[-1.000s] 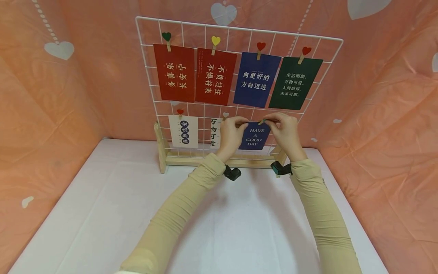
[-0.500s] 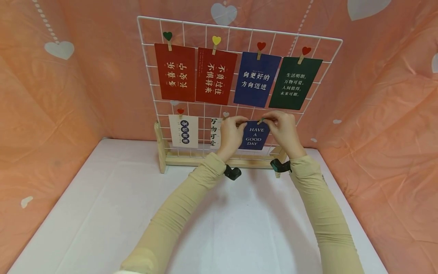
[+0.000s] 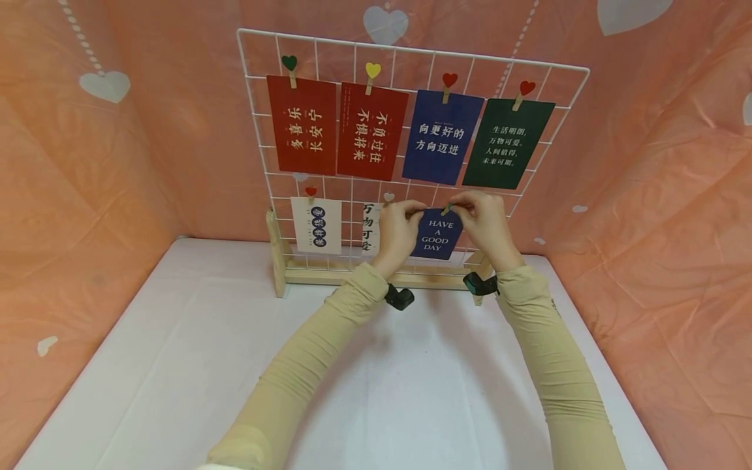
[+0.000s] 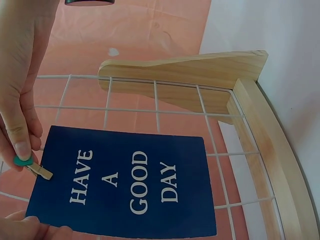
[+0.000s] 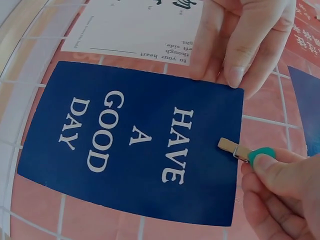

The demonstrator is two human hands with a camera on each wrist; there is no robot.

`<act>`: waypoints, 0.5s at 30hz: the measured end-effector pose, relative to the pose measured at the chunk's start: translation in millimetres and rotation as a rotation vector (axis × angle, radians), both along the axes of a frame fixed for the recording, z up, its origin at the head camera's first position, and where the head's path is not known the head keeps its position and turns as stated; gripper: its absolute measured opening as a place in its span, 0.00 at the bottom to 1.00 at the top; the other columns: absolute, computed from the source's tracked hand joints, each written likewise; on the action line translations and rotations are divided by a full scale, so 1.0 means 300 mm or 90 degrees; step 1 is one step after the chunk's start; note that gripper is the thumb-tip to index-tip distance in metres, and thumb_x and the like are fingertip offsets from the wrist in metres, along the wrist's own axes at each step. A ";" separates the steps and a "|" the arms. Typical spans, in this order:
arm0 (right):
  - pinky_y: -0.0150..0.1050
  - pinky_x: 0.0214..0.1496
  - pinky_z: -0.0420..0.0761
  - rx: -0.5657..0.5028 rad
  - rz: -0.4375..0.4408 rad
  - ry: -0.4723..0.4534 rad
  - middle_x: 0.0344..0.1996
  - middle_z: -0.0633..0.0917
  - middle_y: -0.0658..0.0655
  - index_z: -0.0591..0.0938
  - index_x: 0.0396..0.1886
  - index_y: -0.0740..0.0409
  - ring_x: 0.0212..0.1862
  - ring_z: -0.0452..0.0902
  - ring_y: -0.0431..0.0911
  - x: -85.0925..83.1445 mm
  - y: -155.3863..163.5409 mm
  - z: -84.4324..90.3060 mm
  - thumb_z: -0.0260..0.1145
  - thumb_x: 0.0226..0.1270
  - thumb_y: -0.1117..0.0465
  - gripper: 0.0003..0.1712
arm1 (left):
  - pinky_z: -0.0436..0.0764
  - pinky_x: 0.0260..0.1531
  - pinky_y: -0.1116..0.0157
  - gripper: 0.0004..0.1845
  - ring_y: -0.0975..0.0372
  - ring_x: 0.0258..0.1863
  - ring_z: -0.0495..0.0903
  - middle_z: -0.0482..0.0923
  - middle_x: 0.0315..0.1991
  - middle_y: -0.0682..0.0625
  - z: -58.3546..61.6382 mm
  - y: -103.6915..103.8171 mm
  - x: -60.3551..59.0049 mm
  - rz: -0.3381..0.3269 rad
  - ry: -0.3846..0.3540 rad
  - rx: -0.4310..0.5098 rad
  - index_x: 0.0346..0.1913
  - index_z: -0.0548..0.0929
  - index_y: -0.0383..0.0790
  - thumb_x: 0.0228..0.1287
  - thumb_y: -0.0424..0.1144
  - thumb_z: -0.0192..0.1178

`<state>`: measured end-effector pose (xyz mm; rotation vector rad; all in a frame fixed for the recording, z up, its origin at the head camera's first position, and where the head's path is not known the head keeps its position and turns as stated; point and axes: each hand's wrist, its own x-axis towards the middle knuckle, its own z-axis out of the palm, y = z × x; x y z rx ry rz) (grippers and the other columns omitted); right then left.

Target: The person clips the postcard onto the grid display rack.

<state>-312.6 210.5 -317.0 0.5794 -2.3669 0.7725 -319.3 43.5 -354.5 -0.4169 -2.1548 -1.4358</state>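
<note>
A dark blue card (image 3: 437, 234) lettered "HAVE A GOOD DAY" stands against the lower right of a white wire grid (image 3: 351, 190). The left hand (image 3: 398, 236) pinches the card's upper left corner between thumb and fingers. At the card's top edge, the right hand (image 3: 486, 220) pinches a small wooden clothespin (image 5: 234, 149) by its end with the green heart (image 5: 262, 154). The clothespin's tip lies over the front of the card in both wrist views. Whether it also grips a grid wire cannot be told.
Red, blue and green cards hang in the upper row from heart clothespins. A white card (image 3: 317, 225) and a partly hidden white card (image 3: 370, 228) hang below. The grid stands in a wooden base (image 3: 317, 277) on a white table (image 3: 235, 365), before pink cloth.
The right hand, with the clothespin, has shifted slightly left along the card's top edge. The left hand stays at the corner, and the card hardly moves.
</note>
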 end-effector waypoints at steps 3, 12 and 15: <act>0.45 0.38 0.83 -0.003 0.002 -0.001 0.35 0.86 0.64 0.85 0.41 0.68 0.37 0.83 0.53 0.004 0.001 -0.007 0.64 0.63 0.73 0.08 | 0.79 0.33 0.72 0.08 0.61 0.32 0.82 0.85 0.36 0.47 -0.005 -0.002 0.000 -0.012 -0.004 0.012 0.42 0.87 0.37 0.64 0.28 0.61; 0.42 0.44 0.83 -0.064 -0.007 -0.016 0.43 0.85 0.62 0.84 0.49 0.64 0.43 0.83 0.51 0.021 0.006 -0.043 0.62 0.67 0.70 0.13 | 0.80 0.34 0.72 0.08 0.59 0.34 0.83 0.85 0.38 0.44 -0.011 -0.017 0.011 -0.033 0.002 0.029 0.44 0.86 0.34 0.64 0.27 0.60; 0.37 0.47 0.82 -0.117 0.010 -0.019 0.44 0.85 0.61 0.84 0.50 0.62 0.45 0.83 0.48 0.021 0.011 -0.061 0.60 0.68 0.70 0.14 | 0.80 0.33 0.72 0.08 0.59 0.33 0.83 0.85 0.37 0.44 -0.016 -0.023 0.010 -0.032 0.009 0.037 0.44 0.86 0.34 0.64 0.27 0.61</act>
